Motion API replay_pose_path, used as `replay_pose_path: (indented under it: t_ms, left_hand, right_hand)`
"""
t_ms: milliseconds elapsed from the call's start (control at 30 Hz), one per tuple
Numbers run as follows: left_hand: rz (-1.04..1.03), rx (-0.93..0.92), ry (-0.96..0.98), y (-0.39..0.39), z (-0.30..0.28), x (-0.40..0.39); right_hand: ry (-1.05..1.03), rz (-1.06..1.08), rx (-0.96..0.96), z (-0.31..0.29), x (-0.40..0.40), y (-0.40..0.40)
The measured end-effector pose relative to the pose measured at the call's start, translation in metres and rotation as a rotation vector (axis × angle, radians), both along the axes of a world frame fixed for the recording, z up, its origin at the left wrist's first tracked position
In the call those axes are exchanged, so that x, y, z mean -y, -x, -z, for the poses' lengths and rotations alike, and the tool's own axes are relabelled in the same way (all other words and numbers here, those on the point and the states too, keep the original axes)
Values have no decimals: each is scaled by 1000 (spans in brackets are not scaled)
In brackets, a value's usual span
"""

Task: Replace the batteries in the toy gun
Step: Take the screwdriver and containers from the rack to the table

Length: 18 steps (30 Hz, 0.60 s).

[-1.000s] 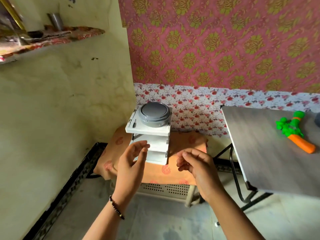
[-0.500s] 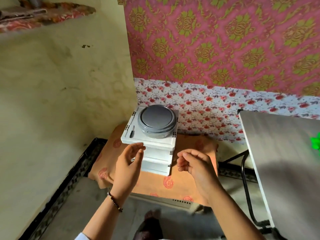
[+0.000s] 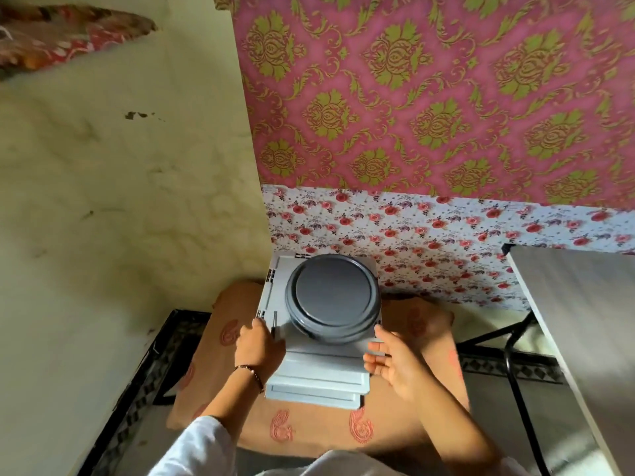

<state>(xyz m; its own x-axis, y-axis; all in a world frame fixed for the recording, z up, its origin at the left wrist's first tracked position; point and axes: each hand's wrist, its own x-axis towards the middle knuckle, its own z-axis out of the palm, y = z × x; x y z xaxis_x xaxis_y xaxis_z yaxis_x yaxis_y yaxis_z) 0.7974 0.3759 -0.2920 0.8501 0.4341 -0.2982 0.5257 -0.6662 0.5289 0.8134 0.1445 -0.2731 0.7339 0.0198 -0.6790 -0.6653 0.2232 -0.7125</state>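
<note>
A white stack of plastic drawers (image 3: 318, 376) stands on a low stool draped in an orange cloth (image 3: 426, 341). On top of the stack sits a round grey lidded container (image 3: 332, 300). A thin dark tool (image 3: 274, 325) lies on the stack's top left, beside the container. My left hand (image 3: 258, 348) rests against the stack's upper left corner, fingers curled at that tool. To the right of the stack, my right hand (image 3: 395, 367) is spread, fingertips at the top drawer's right edge. The toy gun is out of view.
A grey table (image 3: 577, 324) on a black metal frame stands to the right. A yellowish wall lies to the left, patterned wallpaper behind. A patterned shelf edge (image 3: 68, 39) shows at top left. Black-bordered floor runs along the wall.
I have moved closer and look further down on the stack. Both hands moved forward from in front of the drawers to its two sides. The toy gun left the view.
</note>
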Motion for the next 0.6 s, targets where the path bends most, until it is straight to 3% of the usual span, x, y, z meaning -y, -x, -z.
replay_pose_path:
  t_ms: [100,267,600]
  left_hand:
    - [88,-123,-122,-14,17,-11]
    - [226,-87,-223,-27,30,-21]
    - [213,-2,-108,-37,41,-30]
  right_hand:
    - [41,-55,-37,7,-8,-12]
    - [130,-23,-13,16,-22,-26]
    - [26,223,55,20,-33,-30]
